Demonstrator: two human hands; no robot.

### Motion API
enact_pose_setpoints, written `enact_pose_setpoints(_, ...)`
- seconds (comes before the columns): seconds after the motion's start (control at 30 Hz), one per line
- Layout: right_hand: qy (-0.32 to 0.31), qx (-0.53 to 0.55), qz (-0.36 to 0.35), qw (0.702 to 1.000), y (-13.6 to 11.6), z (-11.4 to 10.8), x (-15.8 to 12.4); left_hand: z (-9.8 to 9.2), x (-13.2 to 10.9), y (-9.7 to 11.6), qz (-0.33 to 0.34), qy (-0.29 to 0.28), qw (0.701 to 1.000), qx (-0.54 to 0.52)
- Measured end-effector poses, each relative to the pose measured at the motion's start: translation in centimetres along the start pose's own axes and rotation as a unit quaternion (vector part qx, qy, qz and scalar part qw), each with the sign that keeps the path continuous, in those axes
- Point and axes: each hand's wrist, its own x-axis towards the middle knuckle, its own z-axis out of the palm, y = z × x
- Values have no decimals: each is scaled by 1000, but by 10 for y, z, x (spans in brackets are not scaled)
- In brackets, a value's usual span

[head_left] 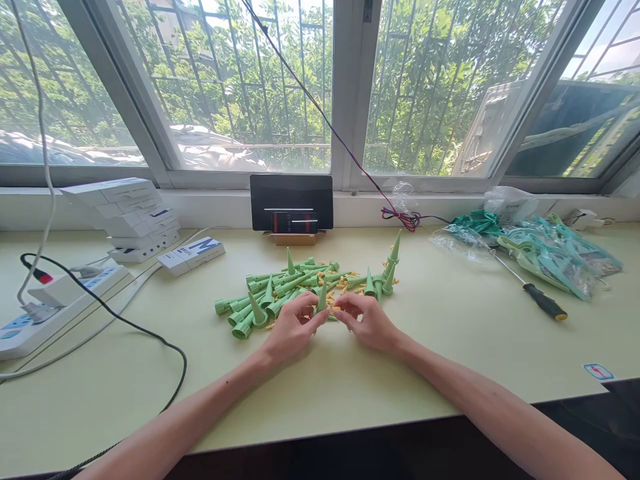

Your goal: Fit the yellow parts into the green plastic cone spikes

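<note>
My left hand is closed around a green plastic cone, its pointed tip upward. Close beside it, my right hand has thumb and fingers pinched together, and what they hold, if anything, is too small to make out. Behind both hands lies a pile of green cone-shaped pieces, some standing on their wide ends and many on their sides. Small yellow pieces are scattered among them. To the right of the pile, several green cones stand upright, some stacked.
White boxes are stacked at the back left, near a power strip with cables. A tablet and a phone stand by the window. On the right lie a screwdriver and bagged green parts. The table's front edge is near my forearms.
</note>
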Motion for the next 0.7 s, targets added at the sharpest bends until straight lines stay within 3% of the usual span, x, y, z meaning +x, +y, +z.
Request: enact_pose_setpoints(0.7,-34,-54,-1,998,6,1,-1,1,1,1,3,4,1000,-12)
